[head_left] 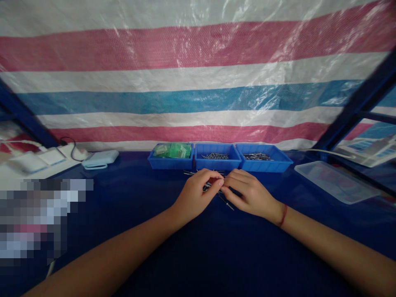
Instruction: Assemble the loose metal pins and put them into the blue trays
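My left hand (198, 190) and my right hand (251, 192) meet at the fingertips over the dark blue table. Thumb and index finger of the left are pinched together; those of the right are curled in against them. Whatever sits between the fingertips is too small to make out. Beneath and behind the hands lie several thin metal pins that look like blind rivets (228, 203), partly hidden by my fingers. Just beyond stand a middle blue bin (218, 164) and a right blue bin (266, 166), both holding similar metal pins.
A left blue bin (171, 164) holds green plastic packets (173, 150). A translucent lid (335, 181) lies at the right. On the left are a light blue device (100, 159), a white power strip (46, 159) and a blurred-out patch. A striped sheet (198, 99) hangs behind the table.
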{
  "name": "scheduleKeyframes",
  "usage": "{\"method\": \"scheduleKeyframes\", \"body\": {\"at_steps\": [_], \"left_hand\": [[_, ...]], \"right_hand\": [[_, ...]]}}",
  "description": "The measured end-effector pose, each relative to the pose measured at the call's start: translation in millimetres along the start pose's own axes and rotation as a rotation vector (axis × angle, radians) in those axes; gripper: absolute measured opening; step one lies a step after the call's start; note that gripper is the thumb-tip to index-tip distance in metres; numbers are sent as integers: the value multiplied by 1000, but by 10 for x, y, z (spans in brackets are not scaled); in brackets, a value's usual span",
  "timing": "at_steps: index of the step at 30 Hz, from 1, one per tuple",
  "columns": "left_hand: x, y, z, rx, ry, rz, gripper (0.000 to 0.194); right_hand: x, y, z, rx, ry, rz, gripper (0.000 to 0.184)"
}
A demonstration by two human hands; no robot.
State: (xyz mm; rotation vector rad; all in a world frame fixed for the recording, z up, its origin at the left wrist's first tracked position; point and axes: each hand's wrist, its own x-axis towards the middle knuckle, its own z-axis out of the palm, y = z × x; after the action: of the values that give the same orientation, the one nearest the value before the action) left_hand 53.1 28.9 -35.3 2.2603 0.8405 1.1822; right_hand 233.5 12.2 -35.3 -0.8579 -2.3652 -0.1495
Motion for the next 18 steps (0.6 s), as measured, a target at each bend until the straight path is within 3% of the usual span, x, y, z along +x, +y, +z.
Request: {"method": "scheduleKeyframes", "body": {"at_steps": [11,18], "left_hand": [[-2,12,-11,-2,0,8,10],[-8,10,-24,9,16,21,11]], "right_hand": [[19,-11,-6,65,42,56,17],[13,-11,11,103,133,114,13]]}}
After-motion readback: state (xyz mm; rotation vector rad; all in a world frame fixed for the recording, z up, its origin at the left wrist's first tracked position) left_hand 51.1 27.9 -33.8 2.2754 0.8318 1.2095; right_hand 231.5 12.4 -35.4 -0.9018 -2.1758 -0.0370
